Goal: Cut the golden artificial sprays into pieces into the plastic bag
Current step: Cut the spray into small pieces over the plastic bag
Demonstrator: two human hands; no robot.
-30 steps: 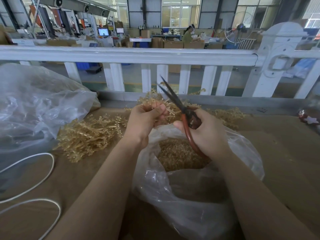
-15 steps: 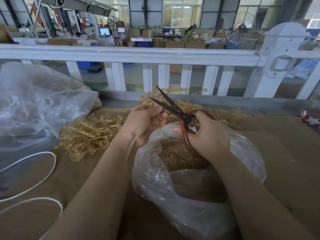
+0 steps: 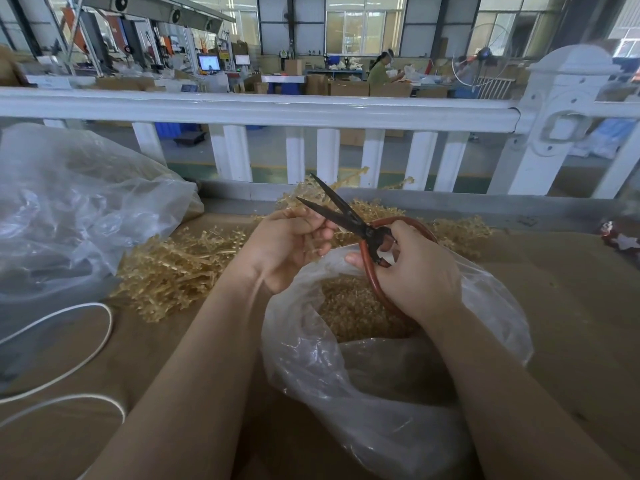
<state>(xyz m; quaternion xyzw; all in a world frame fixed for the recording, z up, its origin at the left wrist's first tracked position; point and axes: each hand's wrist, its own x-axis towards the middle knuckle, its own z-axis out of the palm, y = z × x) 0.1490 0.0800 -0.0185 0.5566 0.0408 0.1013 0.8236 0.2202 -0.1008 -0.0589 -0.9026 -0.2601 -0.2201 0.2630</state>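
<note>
The left hand (image 3: 284,251) sits near the middle of the view, just above the mouth of the plastic bag (image 3: 363,382). Its grip is curled tight around a small golden spray (image 3: 313,242), and only a bit of the spray peeks out between the fingers. The right hand (image 3: 415,275) is just beside it, at about 3 o'clock from the left hand. Its grip holds the scissors (image 3: 349,220) by their big red-brown loop handles, with fingers through the loops. The dark blades are open in a narrow V and point up toward 11 o'clock. The lower blade reaches over the top of the left hand's fingers. I cannot tell if the blades touch the spray.

The plastic bag is clear and crinkly. It stands open on the brown surface (image 3: 571,306), right under both hands. Inside it lies a heap of small golden pieces (image 3: 349,310).

A big pile of golden sprays (image 3: 180,265) lies on the surface at about 9 o'clock from the left hand. More golden sprays (image 3: 460,230) lie behind the hands, at 12 to 2 o'clock, close to the white fence (image 3: 263,110).

Another big clear bag (image 3: 76,209) bulges at the far left. A white cord (image 3: 100,341) loops on the surface at about 8 o'clock. A small red and white thing (image 3: 621,239) sits at the right edge; it is too blurry to tell what it is.
</note>
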